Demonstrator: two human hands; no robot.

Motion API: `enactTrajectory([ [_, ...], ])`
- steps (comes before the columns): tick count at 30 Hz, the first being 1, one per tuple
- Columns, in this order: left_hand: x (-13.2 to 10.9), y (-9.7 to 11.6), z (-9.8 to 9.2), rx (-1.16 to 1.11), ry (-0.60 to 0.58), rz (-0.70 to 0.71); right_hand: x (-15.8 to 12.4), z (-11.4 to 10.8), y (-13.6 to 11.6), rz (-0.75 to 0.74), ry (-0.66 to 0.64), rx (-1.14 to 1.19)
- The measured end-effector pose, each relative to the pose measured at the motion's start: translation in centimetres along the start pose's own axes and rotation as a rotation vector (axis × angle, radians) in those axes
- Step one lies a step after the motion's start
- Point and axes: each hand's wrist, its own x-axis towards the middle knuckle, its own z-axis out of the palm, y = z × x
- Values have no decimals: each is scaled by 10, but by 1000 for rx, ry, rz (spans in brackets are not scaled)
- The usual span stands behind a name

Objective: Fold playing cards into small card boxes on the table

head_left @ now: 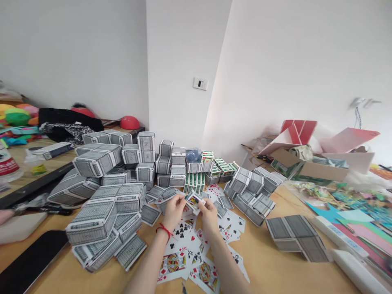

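Note:
My left hand [174, 210] and my right hand [210, 212] meet over the table, both pinched on one playing card [194, 201] held face up between them. A red string is tied round my left wrist. Loose playing cards [190, 255] lie face up on the wooden table [269, 265] under my forearms. Grey patterned card boxes [101, 212] are heaped to the left of my hands, and more of them [249, 192] lie to the right. Green card packs [194, 181] stand just behind my hands.
A folded grey card shape [298, 237] rests at the right. An open cardboard box [306, 163] and coloured paper [352, 216] fill the far right. A dark phone [30, 259] lies at the front left. Clothes and toys [61, 122] sit on the back left table.

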Motion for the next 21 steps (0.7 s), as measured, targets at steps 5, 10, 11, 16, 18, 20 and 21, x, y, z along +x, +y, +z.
enactTrajectory([
  [5,-8,0,8,142,-230,30,3,-6,-6,59,25,167],
  [10,-8,-2,10,362,-76,87,-2,0,-1,-2,-97,-103],
  [11,-7,-3,10,423,-33,105,-3,2,2,-40,-97,-196],
  [16,-6,-6,8,588,63,138,-5,4,9,-55,-124,-392],
  [18,-7,-5,8,622,79,141,-4,3,9,-62,-138,-395],
  [20,-8,-4,8,631,86,145,-3,3,8,-66,-140,-393],
  [21,-8,-3,9,620,92,147,-2,3,7,-71,-127,-391],
])
